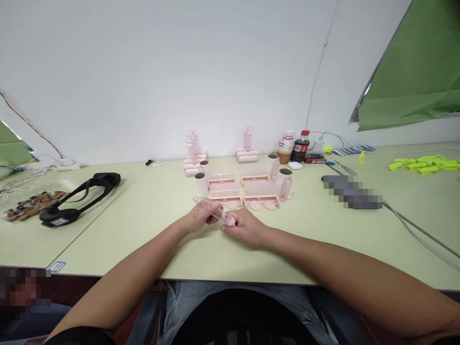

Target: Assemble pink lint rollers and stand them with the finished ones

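Held slantwise between both hands, just above the table, is a clear plastic tube with a pale pink end. My left hand is closed around its upper left part. At the pink lower right end, my right hand grips with thumb and fingers; the palm side is hidden. Right beyond the hands lie open pale pink plastic cases with clear panels and round pink pieces at their front. White rolls with brown cores stand at the left of the cases, and a clear pink bottle-like tube stands at the right.
Pink cylinder stacks with upright tubes stand by the wall. Right of them are a cola bottle and a juice bottle. A dark pouch, cables and yellow-green strips lie right; a black headset lies left.
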Demonstrator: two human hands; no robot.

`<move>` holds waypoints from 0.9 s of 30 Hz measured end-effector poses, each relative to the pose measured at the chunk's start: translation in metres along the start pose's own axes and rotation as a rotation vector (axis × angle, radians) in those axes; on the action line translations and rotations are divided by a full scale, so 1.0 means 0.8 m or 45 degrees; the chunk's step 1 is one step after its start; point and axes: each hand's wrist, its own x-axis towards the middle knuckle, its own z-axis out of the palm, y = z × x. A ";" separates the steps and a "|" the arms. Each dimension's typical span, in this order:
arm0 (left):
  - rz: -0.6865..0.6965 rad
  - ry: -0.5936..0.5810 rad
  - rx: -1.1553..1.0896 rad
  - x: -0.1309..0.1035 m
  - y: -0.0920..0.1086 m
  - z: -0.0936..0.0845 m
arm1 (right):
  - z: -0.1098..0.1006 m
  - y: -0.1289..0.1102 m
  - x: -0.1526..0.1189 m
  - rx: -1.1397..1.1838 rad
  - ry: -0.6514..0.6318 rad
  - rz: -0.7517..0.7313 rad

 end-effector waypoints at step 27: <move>-0.680 0.635 1.159 0.009 -0.011 -0.084 | -0.002 -0.006 0.003 0.077 -0.090 0.244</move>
